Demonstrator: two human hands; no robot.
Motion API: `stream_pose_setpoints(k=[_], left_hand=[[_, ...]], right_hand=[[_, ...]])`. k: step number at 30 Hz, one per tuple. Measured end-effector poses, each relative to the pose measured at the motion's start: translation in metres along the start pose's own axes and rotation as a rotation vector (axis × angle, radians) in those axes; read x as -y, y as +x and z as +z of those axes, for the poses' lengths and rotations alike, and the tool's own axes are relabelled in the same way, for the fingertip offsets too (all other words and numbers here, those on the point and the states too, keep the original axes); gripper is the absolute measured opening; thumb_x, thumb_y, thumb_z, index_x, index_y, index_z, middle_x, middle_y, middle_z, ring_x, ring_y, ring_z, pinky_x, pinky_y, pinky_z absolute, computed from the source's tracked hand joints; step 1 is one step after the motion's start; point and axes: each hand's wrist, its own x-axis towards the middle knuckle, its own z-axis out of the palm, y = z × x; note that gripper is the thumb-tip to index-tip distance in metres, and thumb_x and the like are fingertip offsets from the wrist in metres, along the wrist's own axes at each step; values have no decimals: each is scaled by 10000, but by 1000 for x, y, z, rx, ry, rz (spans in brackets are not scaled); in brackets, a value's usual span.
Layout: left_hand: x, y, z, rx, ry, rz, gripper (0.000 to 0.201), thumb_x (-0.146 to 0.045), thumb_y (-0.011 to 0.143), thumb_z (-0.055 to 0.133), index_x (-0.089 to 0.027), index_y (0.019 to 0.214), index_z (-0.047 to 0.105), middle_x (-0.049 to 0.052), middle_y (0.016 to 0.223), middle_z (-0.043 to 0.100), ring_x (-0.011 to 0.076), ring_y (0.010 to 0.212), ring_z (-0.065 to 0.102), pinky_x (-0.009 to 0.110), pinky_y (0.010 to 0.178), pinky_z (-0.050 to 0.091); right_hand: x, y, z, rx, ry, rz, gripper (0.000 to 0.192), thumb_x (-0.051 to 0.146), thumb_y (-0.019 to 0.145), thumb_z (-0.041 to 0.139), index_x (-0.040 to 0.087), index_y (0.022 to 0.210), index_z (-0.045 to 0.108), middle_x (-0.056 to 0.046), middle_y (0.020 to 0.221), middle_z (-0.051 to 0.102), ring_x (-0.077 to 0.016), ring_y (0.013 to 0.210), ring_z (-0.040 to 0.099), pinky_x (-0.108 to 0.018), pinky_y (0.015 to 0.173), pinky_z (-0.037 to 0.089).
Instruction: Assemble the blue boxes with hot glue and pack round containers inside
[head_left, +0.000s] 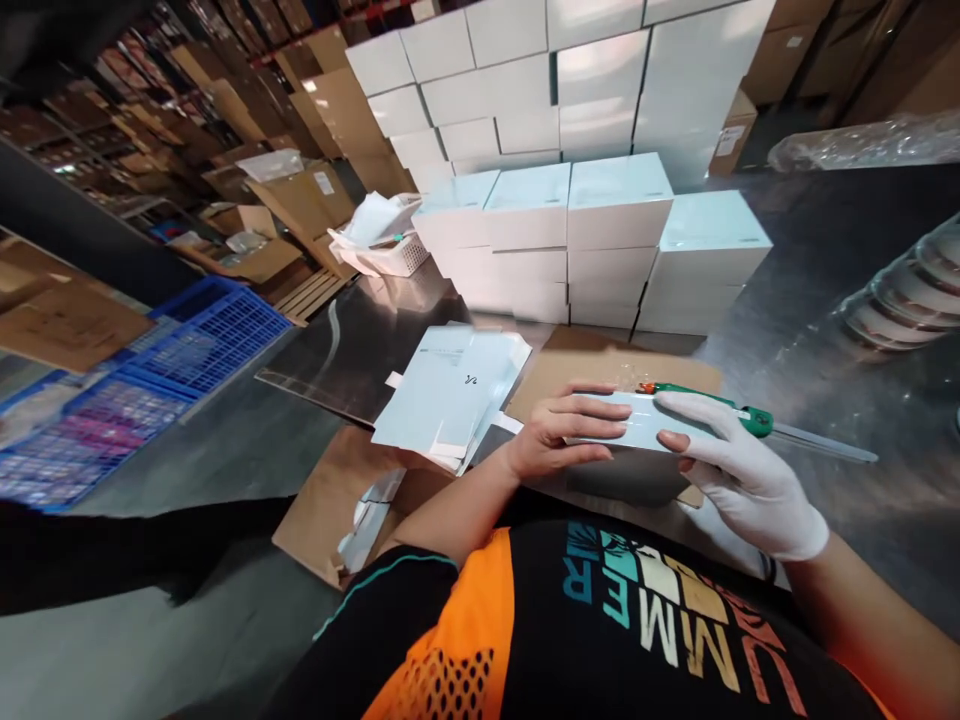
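A small white box lies between my two hands at the near edge of the table. My bare left hand grips its left end, fingers laid across the top. Over the right end, my right hand in a white glove holds it with thumb and fingers; the thumb tip is bare. Just behind the box is a green-handled tool with a long pale shaft; its exact kind I cannot make out. Underneath, a brown cardboard sheet covers part of the table. To the left rests a pile of flat white cartons.
White boxes stand stacked in a wall behind the work spot. A white basket sits at the table's back left. Plastic-wrapped round items lie at right. An open cardboard box is below left; blue crates stand beyond it.
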Motion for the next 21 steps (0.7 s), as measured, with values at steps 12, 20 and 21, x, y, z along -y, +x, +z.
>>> stream_pose_setpoints(k=[12,20,21], left_hand=[[15,-33,0,-134,64,-138,890,-679,912,760,-325,1666,446,200,1639,575,363,1589,488,598,1280,422],[46,-63,-110,-528,562,-632,1004,-620,963,685,-176,1719,196,278,1640,506,394,1537,522,588,1251,426],[48,-67,-126,-494,688,-758,981,-600,964,667,-143,1709,221,284,1645,499,400,1551,503,580,1266,409]], right_hand=[[-23,-29,34,-108,153,577,772,358,724,853,247,1450,616,-192,1362,753,-453,1255,738,-608,1071,632],[-57,98,-101,-757,187,700,482,435,772,880,263,1110,583,-19,935,728,-178,681,664,-298,551,543],[-69,118,-118,-788,179,679,417,435,806,855,266,1073,583,-9,913,710,-163,687,656,-280,561,522]])
